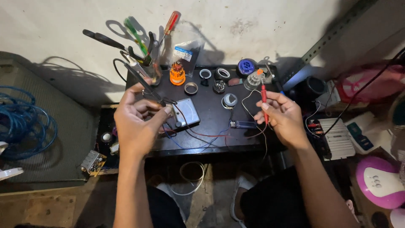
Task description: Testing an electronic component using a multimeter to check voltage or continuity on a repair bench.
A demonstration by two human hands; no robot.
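My left hand (137, 120) grips a black test probe (141, 80) that slants up to the left, just above a grey analogue meter (185, 112) lying on a small black table (211, 139). My right hand (284, 118) pinches a red test probe (264, 99), held upright with its tip near a clear bulb-like part (252, 81). Red, black and white leads (211, 136) trail across the table between the two hands. A small clear blue part (244, 124) lies next to my right hand.
A holder of screwdrivers and pliers (147, 55) stands at the table's back left, beside an orange bit set (177, 72) and several rings and round parts (221, 74). Blue cable coils (23, 126) lie left; a circuit board (93, 162) sits below; white and pink devices (379, 177) crowd the right.
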